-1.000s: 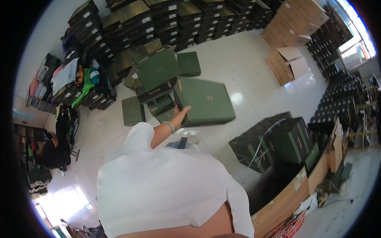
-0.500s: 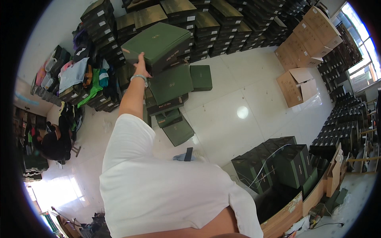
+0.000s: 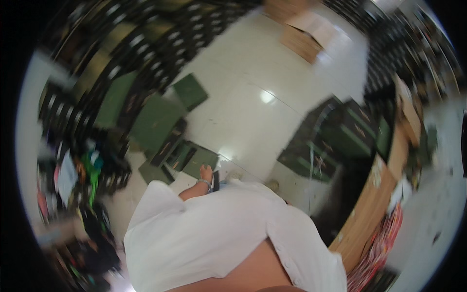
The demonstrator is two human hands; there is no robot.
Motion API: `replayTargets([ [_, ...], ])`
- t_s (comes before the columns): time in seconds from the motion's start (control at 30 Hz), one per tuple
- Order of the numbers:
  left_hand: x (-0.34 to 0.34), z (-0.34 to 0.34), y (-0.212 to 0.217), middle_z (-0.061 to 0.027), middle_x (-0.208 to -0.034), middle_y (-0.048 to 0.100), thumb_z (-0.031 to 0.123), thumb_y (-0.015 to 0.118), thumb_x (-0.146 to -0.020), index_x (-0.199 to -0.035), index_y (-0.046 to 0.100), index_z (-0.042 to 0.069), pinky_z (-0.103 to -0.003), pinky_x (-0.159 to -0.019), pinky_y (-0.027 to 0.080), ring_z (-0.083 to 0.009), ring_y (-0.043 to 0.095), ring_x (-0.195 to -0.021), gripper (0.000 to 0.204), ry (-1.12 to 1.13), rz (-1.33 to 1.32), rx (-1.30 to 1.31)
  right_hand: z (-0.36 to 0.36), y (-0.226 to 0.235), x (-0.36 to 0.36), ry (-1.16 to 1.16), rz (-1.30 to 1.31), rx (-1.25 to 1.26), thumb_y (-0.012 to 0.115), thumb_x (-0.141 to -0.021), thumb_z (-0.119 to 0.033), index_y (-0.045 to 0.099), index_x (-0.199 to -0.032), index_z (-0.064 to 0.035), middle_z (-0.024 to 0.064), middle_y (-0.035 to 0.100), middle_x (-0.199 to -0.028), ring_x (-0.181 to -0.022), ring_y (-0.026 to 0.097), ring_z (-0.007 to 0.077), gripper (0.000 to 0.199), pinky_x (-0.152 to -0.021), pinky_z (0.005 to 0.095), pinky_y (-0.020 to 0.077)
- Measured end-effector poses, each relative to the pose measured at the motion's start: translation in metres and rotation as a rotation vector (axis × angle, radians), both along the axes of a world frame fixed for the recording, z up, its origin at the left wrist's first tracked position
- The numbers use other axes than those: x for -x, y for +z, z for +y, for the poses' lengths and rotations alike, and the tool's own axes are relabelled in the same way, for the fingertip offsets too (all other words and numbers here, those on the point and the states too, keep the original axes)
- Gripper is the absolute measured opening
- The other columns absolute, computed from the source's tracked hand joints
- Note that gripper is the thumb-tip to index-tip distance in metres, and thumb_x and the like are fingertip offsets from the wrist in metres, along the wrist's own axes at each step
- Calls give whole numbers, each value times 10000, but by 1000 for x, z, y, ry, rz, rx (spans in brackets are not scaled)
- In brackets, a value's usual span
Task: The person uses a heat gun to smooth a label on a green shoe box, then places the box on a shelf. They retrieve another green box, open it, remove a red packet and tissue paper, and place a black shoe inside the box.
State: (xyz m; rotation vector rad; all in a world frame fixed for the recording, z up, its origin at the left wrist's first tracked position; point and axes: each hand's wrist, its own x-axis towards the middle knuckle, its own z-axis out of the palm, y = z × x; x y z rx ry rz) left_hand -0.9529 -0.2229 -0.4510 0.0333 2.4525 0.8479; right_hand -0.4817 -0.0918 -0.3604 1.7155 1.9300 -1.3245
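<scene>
My left hand (image 3: 206, 176), with a bracelet at the wrist, is drawn in close before my body. Its fingers look partly bent, but blur hides whether they are closed. Just beyond it lies a green box (image 3: 203, 158) on the floor, nearest to the hand; I cannot tell if they touch. Farther left a larger green box (image 3: 154, 121) leans among other boxes, beside another green box (image 3: 115, 100). A flat green box (image 3: 190, 92) rests on the floor behind them. My right hand is out of sight; only the white sleeve shows on that side.
Stacks of dark boxes (image 3: 180, 46) line the far left. On the right stand strapped green boxes (image 3: 311, 160), beside a wooden board edge (image 3: 362, 207) and red-pink strands (image 3: 379, 248). An open cardboard carton (image 3: 301, 44) sits on the pale tiled floor (image 3: 243, 112). Clothes (image 3: 65, 175) lie at left.
My left hand has left the large green box at the stack and come back toward my body. The view has swung to the right and is blurred; the box stays at the stack.
</scene>
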Motion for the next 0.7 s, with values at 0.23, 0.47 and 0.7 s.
replayTargets([
  [0.23, 0, 119, 30, -209, -1191, 624, 169, 620, -900, -1431, 394, 14, -394, -898, 501, -279, 617, -1082, 597, -1033, -367, -32, 45, -20, -63, -420, 60, -65, 605, -882, -280, 649, -1181, -20, 213, 679, -1127, -1064, 646, 351, 399, -913, 397, 497],
  [0.47, -65, 292, 118, -264, -1283, 549, 214, 609, -909, -1415, 401, 4, -413, -986, 467, -339, 563, -1189, 586, -1238, -20, -50, 23, -132, -208, -1037, 90, -45, 548, -880, -256, 664, -1130, -82, 50, 636, -827, -641, 583, 188, 326, -518, 368, 455],
  [0.7, -266, 537, 211, -237, -1388, 478, 354, 680, -822, -1393, 445, 41, -481, -1095, 359, -381, 459, -1288, 692, -1740, 348, -204, -56, -98, -262, -36, -464, 35, 538, -840, -174, 730, -921, -28, 208, 706, -979, -944, 686, 349, 255, -802, 412, 539],
])
